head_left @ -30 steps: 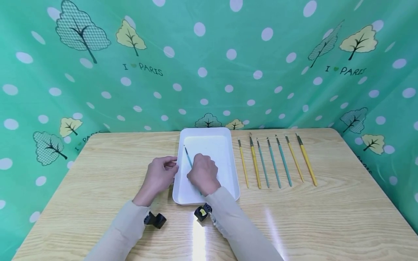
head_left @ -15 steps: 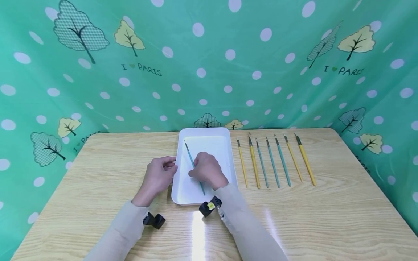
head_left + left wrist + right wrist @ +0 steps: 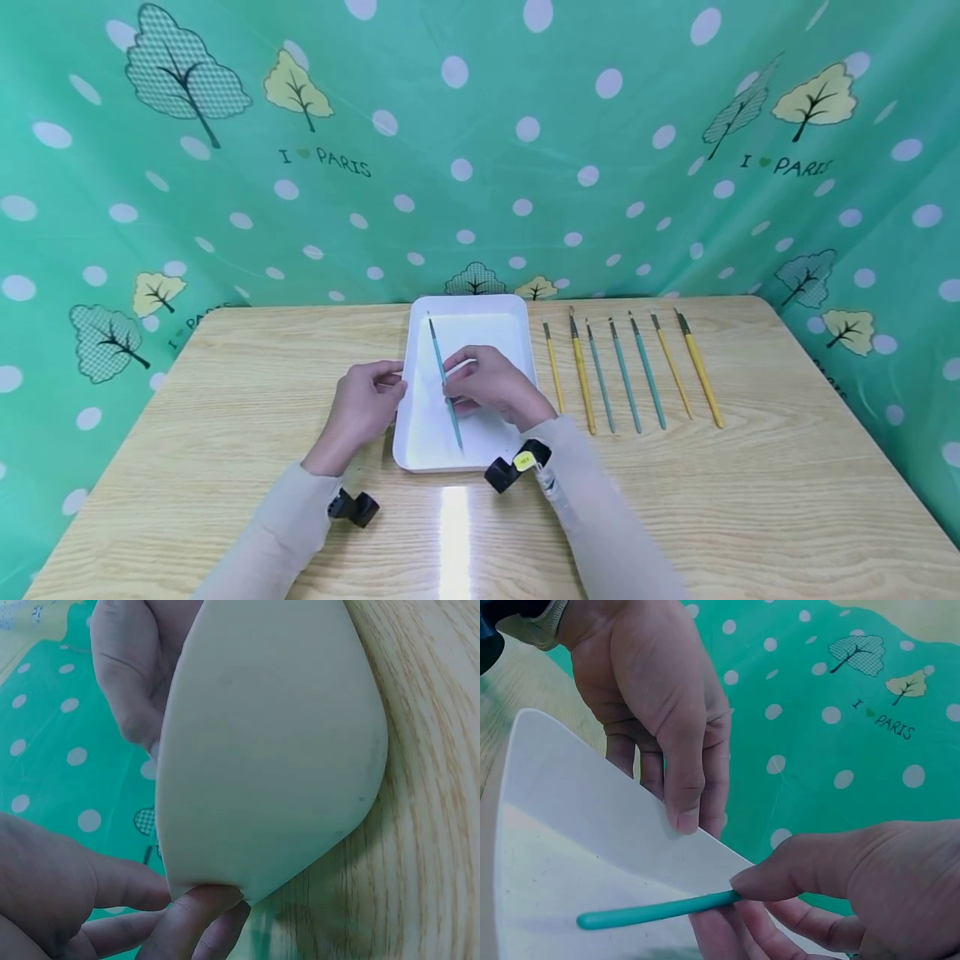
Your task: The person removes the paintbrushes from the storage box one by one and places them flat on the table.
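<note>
A teal paintbrush [image 3: 438, 354] stands out over the white tray [image 3: 471, 307], bristle end pointing to the back. My right hand [image 3: 491, 385] pinches its handle between thumb and fingers. In the right wrist view the rounded tail of the paintbrush [image 3: 652, 911] sticks out past the thumb of my right hand [image 3: 825, 885]. At the tray's left side, my left hand [image 3: 370, 402] grips the wall. Its thumb lies at the rim in the right wrist view, and its fingertips [image 3: 217, 898] touch the outer wall of the tray [image 3: 277, 750] in the left wrist view.
Right of the tray several paintbrushes lie in a row on the wooden table [image 3: 795, 467], among them a thin yellow paintbrush [image 3: 553, 367], a teal paintbrush [image 3: 624, 375] and a thick yellow paintbrush [image 3: 701, 371]. A green polka-dot cloth [image 3: 480, 200] hangs behind the table.
My right hand has turned and shifted slightly to the right, holding the teal paintbrush, which now points more straight toward the back. My left hand stays at the tray's side.
</note>
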